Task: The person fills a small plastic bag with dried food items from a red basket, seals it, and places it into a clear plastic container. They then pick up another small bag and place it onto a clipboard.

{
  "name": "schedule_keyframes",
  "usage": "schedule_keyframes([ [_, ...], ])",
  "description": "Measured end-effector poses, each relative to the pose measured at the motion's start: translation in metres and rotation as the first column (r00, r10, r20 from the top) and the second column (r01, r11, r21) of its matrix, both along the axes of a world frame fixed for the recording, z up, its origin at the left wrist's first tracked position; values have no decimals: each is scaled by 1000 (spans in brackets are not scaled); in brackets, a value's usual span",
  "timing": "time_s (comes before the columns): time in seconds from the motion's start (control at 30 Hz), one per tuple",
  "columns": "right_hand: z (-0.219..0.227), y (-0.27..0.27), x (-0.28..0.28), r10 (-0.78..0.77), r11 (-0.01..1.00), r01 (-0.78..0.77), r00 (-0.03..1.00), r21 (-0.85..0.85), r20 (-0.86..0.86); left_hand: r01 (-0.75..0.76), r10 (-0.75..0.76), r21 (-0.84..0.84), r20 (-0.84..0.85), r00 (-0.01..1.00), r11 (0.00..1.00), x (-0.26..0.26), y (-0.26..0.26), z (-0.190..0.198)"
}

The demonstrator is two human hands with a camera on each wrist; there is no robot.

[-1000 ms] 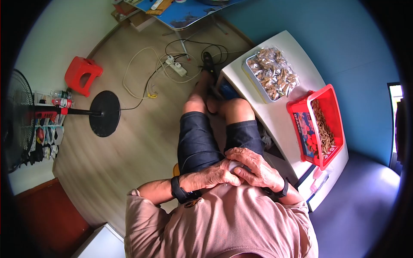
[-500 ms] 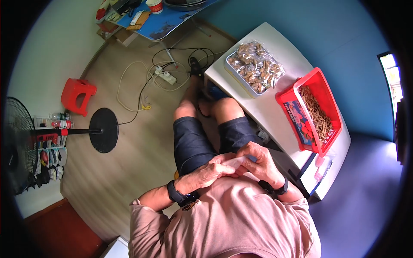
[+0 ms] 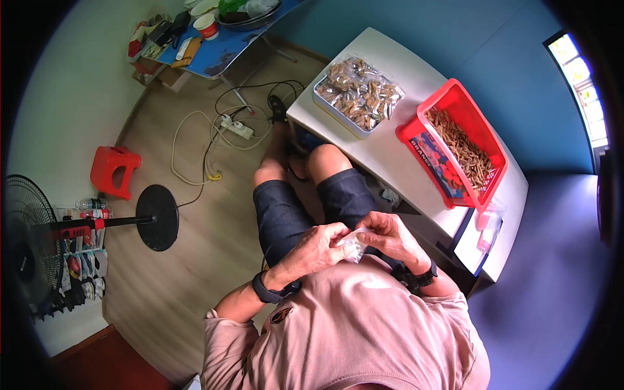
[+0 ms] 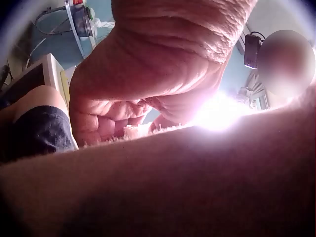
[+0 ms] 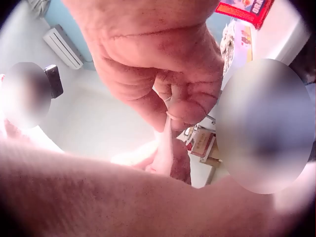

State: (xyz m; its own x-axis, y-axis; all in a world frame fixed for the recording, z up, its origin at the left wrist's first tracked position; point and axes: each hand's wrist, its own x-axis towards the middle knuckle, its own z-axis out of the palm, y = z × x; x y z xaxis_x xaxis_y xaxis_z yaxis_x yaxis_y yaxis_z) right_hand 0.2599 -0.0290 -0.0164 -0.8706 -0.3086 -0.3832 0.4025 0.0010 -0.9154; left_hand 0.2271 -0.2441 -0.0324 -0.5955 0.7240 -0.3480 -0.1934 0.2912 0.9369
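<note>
A small clear plastic bag (image 3: 355, 248) with a whitish look is held between both hands in front of the shirt, above the lap. The left hand (image 3: 314, 249) pinches its left side with thumb and fingers. From the other side, the right hand (image 3: 394, 239) pinches the upper edge. The right wrist view shows thumb and forefinger of the right hand (image 5: 163, 64) pressed together on a thin pale edge. In the left wrist view the curled left hand (image 4: 148, 69) mostly hides what it holds.
On the white cabinet (image 3: 390, 162) at right stand a tin (image 3: 344, 117) heaped with small filled plastic packets and a red basket (image 3: 465, 195) of brown dried pieces. A fan base (image 3: 157, 218), red stool (image 3: 116, 172), power strip (image 3: 237, 127) and cables occupy the floor. A blue table (image 3: 227, 55) holds clutter.
The hands have drawn apart from their earlier overlap, and the plastic bag shows more between them. The head view has turned, so the cabinet sits further left and more of the blue table appears.
</note>
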Motion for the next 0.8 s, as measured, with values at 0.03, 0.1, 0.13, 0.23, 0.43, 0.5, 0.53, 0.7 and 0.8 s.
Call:
schedule_keyframes([
  [0.03,1,0,0,14,999,-13,1000,33,-16,2,-2,0,0,1000,1000,1,0,1],
  [0.1,4,0,0,37,999,-37,999,23,6,59,-69,-107,-99,993,993,3,1,1],
  [0.13,2,-1,1,49,998,-48,999,-47,8,13,-13,23,-35,999,1000,6,1,-2],
  [0.23,8,-4,0,10,988,-6,1000,-155,24,-163,99,146,371,924,976,8,2,1],
  [0.43,-9,-5,1,-68,995,69,998,-70,8,-422,305,146,489,817,895,2,-4,-15],
  [0.5,-14,-9,1,-78,996,79,997,-39,7,-462,344,162,468,814,872,1,0,-17],
  [0.53,-16,-11,0,-22,999,23,999,28,-27,-423,306,197,441,844,884,2,1,-23],
  [0.7,-3,-20,-2,115,988,-95,978,118,-174,-292,213,192,349,912,937,2,13,-24],
  [0.8,-27,-18,3,18,993,-25,998,-114,-61,-322,229,214,368,901,922,4,18,-28],
])
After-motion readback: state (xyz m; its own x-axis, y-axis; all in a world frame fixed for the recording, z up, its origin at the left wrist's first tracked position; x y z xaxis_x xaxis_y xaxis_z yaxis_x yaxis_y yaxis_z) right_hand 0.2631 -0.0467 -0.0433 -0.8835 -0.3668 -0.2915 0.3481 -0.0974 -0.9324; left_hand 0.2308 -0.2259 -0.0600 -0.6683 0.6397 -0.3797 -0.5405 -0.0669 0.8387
